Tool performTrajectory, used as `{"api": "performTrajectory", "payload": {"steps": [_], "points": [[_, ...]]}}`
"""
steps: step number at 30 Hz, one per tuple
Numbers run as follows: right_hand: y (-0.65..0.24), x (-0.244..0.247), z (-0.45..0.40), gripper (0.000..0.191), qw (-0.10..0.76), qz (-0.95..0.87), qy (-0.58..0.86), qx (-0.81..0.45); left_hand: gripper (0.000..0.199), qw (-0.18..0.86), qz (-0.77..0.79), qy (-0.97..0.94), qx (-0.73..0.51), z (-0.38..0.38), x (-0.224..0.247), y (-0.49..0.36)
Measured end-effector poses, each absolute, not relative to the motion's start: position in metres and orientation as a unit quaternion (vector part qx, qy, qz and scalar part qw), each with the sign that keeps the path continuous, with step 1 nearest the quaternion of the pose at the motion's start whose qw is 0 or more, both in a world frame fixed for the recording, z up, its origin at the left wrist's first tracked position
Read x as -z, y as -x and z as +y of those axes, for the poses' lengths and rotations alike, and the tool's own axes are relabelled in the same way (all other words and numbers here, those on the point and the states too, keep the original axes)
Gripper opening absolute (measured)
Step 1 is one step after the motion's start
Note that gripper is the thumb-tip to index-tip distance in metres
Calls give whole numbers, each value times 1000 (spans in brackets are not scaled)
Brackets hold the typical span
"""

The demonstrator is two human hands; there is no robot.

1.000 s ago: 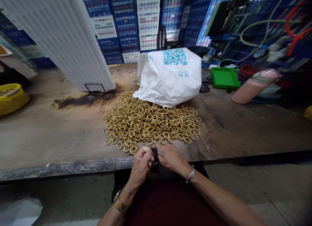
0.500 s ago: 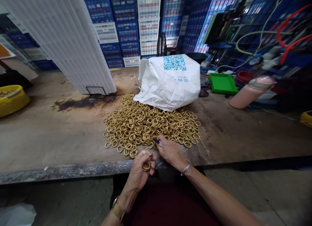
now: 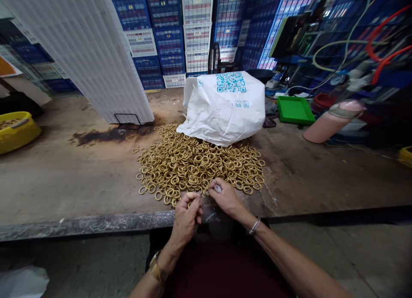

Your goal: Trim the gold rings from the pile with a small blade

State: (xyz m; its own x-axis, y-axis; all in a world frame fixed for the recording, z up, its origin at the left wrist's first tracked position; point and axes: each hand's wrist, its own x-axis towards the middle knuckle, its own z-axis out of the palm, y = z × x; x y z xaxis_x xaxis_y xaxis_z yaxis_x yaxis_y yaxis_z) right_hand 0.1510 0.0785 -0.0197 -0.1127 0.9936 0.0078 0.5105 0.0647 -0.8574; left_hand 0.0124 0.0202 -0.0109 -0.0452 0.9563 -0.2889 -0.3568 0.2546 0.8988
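Note:
A wide heap of gold-coloured metal rings (image 3: 193,161) spreads over the wooden table. At its near edge, my left hand (image 3: 187,216) is closed, its thumb and fingers drawn together. A bit of a gold ring shows between them, the rest covered by the fingers. Just to the right, my right hand (image 3: 226,199) is closed around a small pen-like tool (image 3: 218,188); only its pale grey part shows. Its fingertips are beside a ring (image 3: 206,191) at the heap's front; whether they touch it I cannot tell. The two hands are slightly apart.
A white sack (image 3: 225,109) lies on the back of the heap. Left stand a tall white corrugated panel (image 3: 96,53) and a yellow basin (image 3: 19,135). To the right are a green tray (image 3: 294,109) and a pink bottle (image 3: 331,122). Stacked crates (image 3: 167,40) line the back.
My left hand has moved up toward the heap and turned, so the ring in it is mostly covered. My right hand has shifted slightly right, and the tool's black end is out of sight.

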Motion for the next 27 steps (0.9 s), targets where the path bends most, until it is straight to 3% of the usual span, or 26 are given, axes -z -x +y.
{"api": "performTrajectory", "payload": {"steps": [5, 8, 11, 17, 27], "points": [[-147, 12, 70, 15, 358, -476, 537, -598, 17, 420, 516, -545, -510, 24, 17, -13], [-146, 10, 65, 21, 347, -415, 514, -666, 20, 395, 491, -600, -493, 27, 23, -13], [-145, 13, 64, 23, 357, -420, 510, -660, 17, 428, 502, -573, -486, 29, 25, -15], [-143, 16, 66, 22, 365, -488, 523, -596, 23, 588, 521, -412, -462, 27, 18, -19], [-145, 16, 65, 19, 356, -507, 507, -600, 31, 685, 458, -337, -456, 24, 12, -20]]}}
